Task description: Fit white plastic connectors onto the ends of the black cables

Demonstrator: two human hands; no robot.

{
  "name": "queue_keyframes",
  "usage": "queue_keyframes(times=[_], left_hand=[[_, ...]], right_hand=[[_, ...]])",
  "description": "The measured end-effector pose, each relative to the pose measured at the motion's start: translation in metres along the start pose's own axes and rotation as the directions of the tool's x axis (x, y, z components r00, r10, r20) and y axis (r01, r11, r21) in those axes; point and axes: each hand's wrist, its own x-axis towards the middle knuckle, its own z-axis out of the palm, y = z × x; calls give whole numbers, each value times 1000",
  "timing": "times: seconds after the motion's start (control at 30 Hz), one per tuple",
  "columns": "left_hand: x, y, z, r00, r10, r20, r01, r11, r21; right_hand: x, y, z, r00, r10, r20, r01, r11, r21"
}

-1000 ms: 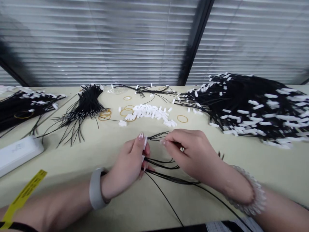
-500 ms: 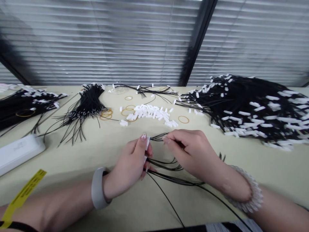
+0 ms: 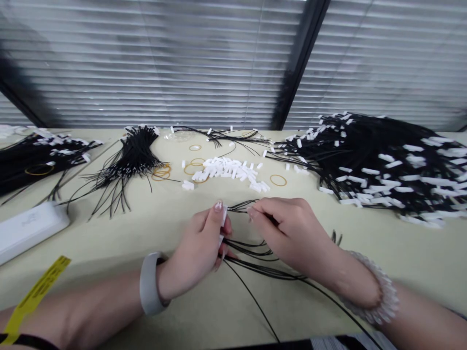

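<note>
My left hand is closed around white connectors from which several thin black wires run to the right. Lower wires pass from its fingers beneath my right wrist toward the table's front edge. My right hand is pinched at the upper wires, a short way right of the connector at my left thumb. What lies inside the right fist is hidden. Beyond both hands a heap of small white connectors lies on the table.
At the right is a large pile of black wires with white ends. A tied wire bundle and another pile lie left, near a white box. Rubber bands are scattered about. Window blinds stand behind the table.
Both hands keep nearly the same pose and hold. The whole view has shifted very slightly.
</note>
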Motion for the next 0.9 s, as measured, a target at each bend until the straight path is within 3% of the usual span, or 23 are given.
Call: queue_keyframes(times=[0.33,0.67,0.9], left_hand=[[2,-4,-1,999,49,21,-49,999,-3],[0,-1,1,1000,-2,-18,2,1000,1],[0,-2,1,1000,13,-6,-13,1000,-9]], right_hand=[[2,-1,1,1000,6,10,-6,1000,-5],[1,-2,1,997,22,68,-23,1000,8],[2,-1,0,999,37,27,-37,999,6]])
